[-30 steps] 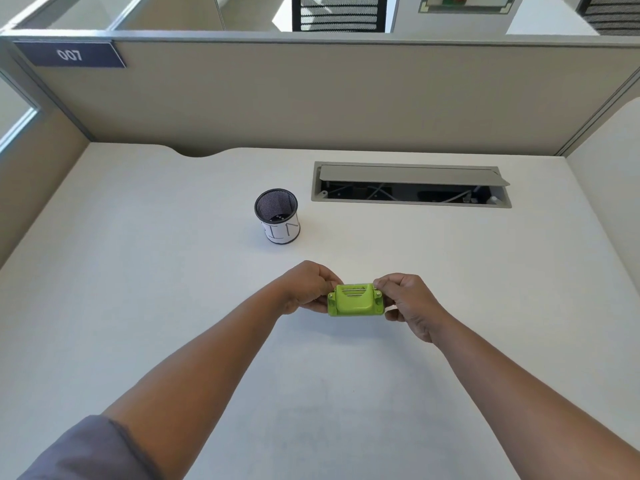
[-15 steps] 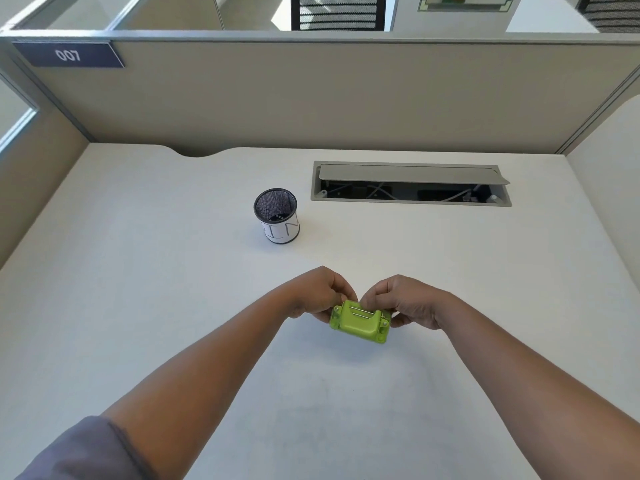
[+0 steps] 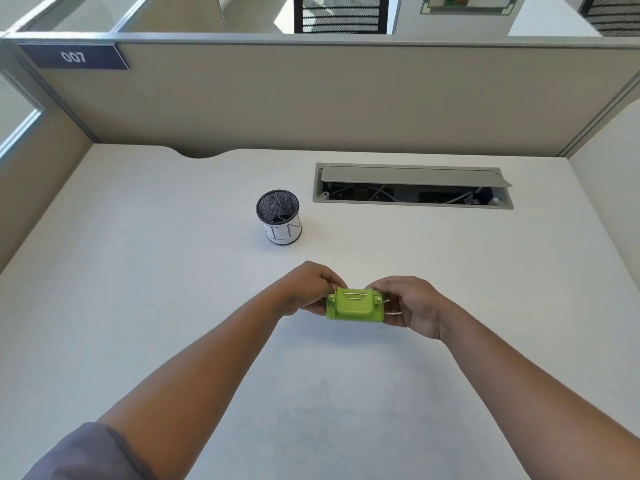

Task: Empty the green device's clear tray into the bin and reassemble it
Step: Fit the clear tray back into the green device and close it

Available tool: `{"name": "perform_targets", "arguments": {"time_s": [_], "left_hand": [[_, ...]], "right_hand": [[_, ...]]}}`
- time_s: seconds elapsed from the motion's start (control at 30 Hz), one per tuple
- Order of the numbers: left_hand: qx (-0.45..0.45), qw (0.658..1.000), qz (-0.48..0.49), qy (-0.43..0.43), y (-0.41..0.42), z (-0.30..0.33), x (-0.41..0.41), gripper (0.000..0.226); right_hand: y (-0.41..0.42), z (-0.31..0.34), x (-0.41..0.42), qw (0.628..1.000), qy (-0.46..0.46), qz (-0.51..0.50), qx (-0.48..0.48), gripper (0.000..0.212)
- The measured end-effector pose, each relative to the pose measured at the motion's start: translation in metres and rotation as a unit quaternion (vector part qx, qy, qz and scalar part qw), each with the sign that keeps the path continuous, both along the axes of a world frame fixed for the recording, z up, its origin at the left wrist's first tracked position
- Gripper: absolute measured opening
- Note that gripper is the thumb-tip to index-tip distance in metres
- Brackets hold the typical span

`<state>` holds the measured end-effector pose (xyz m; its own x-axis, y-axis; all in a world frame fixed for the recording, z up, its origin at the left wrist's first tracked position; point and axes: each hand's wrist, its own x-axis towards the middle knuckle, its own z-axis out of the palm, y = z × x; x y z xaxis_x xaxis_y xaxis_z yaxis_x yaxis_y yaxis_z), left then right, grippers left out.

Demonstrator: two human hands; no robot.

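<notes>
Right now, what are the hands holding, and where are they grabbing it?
The green device. The left hand grips its left end and the right hand grips its right end, above the desk.

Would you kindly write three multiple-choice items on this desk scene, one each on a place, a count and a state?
1. Where does the mesh bin stand relative to the green device?
A. farther from the person and to the left
B. nearer the person and to the right
C. directly beneath it

2. How many hands grip the green device?
A. none
B. one
C. two

3. What state is the cable hatch in the desk in?
A. shut flush
B. lid raised, cables visible
C. covered by the bin

Answers:
1 A: the bin sits beyond the hands, left of the device.
2 C: the left hand and right hand each grip one end.
3 B: wiring shows under the tilted lid.
</notes>
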<state>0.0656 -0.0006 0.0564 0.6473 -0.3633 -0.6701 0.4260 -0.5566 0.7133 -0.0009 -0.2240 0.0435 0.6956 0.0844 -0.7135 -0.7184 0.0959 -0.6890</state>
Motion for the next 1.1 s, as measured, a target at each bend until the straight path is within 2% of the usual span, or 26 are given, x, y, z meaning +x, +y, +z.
{"name": "perform_targets", "arguments": {"time_s": [0.1, 0.23, 0.4, 0.5, 0.6, 0.73, 0.93, 1.03, 1.1], "left_hand": [[-0.013, 0.999, 0.032, -0.003, 0.002, -0.004, 0.000, 0.028], [-0.024, 0.998, 0.058, -0.002, 0.001, -0.010, -0.003, 0.027], [-0.094, 0.983, 0.154, 0.038, -0.003, -0.016, -0.009, 0.010], [-0.148, 0.967, 0.171, 0.117, -0.003, -0.017, -0.011, 0.023], [-0.201, 0.956, 0.159, 0.142, 0.002, -0.018, -0.012, 0.039], [-0.221, 0.965, 0.096, 0.102, 0.008, -0.023, -0.015, 0.061], [-0.178, 0.982, 0.066, 0.027, 0.011, -0.029, -0.012, 0.060], [-0.141, 0.989, 0.052, -0.006, 0.012, -0.031, -0.010, 0.061], [-0.113, 0.993, 0.024, -0.034, 0.013, -0.031, -0.008, 0.063]], "right_hand": [[-0.003, -0.005, -0.007, 0.998, 0.010, -0.029, 0.052, 0.018], [0.004, -0.007, -0.009, 0.999, -0.010, -0.034, -0.009, 0.018], [0.007, -0.007, -0.006, 0.995, -0.018, -0.077, -0.060, 0.020], [0.008, -0.007, -0.005, 0.993, -0.017, -0.103, -0.064, 0.018], [0.008, -0.008, -0.004, 0.990, -0.017, -0.123, -0.071, 0.018], [0.009, -0.008, -0.002, 0.987, -0.027, -0.145, -0.067, 0.018], [0.002, -0.013, -0.004, 0.989, -0.038, -0.145, 0.016, 0.018], [-0.001, -0.016, -0.005, 0.990, -0.042, -0.126, 0.057, 0.032], [-0.002, -0.017, -0.007, 0.992, -0.055, -0.098, 0.051, 0.046]]}}
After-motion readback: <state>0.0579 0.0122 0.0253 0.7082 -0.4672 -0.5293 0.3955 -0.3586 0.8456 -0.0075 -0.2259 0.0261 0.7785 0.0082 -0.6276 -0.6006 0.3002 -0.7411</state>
